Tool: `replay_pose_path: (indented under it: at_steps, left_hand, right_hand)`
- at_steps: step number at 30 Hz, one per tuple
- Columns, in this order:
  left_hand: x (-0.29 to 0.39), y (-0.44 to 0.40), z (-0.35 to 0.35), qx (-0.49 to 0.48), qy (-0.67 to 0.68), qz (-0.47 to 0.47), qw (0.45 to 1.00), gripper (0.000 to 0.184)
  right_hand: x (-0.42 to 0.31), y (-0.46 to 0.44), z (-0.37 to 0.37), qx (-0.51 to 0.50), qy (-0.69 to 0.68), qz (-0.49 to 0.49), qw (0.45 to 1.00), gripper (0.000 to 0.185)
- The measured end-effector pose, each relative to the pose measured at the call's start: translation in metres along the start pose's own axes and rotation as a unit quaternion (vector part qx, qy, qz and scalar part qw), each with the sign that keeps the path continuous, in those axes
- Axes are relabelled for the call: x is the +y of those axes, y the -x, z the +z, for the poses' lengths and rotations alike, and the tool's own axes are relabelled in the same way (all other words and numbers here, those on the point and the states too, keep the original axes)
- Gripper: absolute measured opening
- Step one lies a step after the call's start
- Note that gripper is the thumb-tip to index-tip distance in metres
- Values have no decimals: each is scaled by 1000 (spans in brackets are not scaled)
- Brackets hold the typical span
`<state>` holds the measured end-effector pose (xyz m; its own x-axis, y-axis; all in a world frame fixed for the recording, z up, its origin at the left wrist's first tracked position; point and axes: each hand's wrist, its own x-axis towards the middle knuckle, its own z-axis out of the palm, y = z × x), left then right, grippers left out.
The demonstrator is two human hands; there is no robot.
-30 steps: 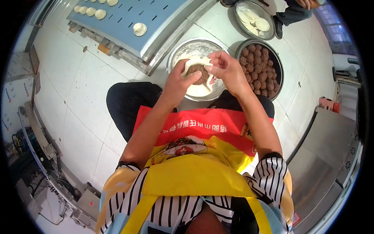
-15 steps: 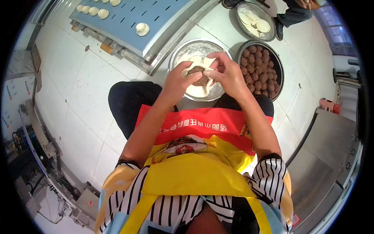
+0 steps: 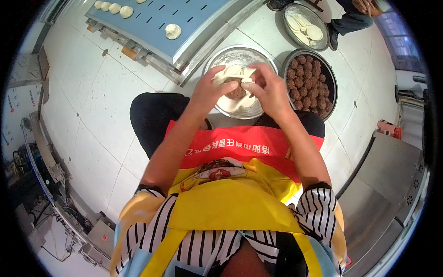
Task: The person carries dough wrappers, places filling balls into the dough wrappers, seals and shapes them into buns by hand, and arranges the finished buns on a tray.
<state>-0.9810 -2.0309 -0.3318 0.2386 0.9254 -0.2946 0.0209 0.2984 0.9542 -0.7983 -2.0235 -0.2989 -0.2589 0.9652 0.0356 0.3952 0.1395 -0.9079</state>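
Note:
Between my hands, over a metal bowl (image 3: 268, 59), is a white dough wrapper (image 3: 229, 104) with a brown filling ball (image 3: 236, 92) in its middle. My left hand (image 3: 207, 91) grips the wrapper's left side, its thumb resting on the filling. My right hand (image 3: 272, 90) pinches the wrapper's right edge between thumb and bent fingers. More pale wrappers lie in the bowl just beyond the dough. The undersides of both hands' fingers are partly hidden by the dough.
A round tray of brown filling balls (image 3: 308, 83) is right of the bowl. Behind it is a pan of wrappers (image 3: 314, 32), near another person's leg (image 3: 353, 23). A blue conveyor (image 3: 154, 23) with shaped buns (image 3: 173, 31) stands upper left; a steel cabinet (image 3: 369, 194) is at right.
My right hand's fingers have curled further over the wrapper edge, folding dough toward the filling. My left thumb still rests on the filling. The whole view has shifted slightly.

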Motion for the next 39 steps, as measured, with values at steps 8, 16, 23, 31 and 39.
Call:
replay_pose_path:
  at_steps: [8,16,23,31,39]
  left_hand:
    - [-9,12,3,30,-69,47,996,44]
    - [-14,3,0,-5,90,-4,996,42]
    - [-10,19,13,20,234,-30,972,39]
    - [-13,6,3,-37,143,-32,988,36]
    - [-14,6,4,-13,10,17,1000,38]
  right_hand:
    - [13,0,4,-31,1,-96,995,9]
    - [10,-1,8,6,-80,46,996,10]
    - [13,1,11,-36,-98,10,994,8]
    - [9,5,8,-59,-28,-2,998,9]
    - [15,5,20,-52,-36,-24,998,7]
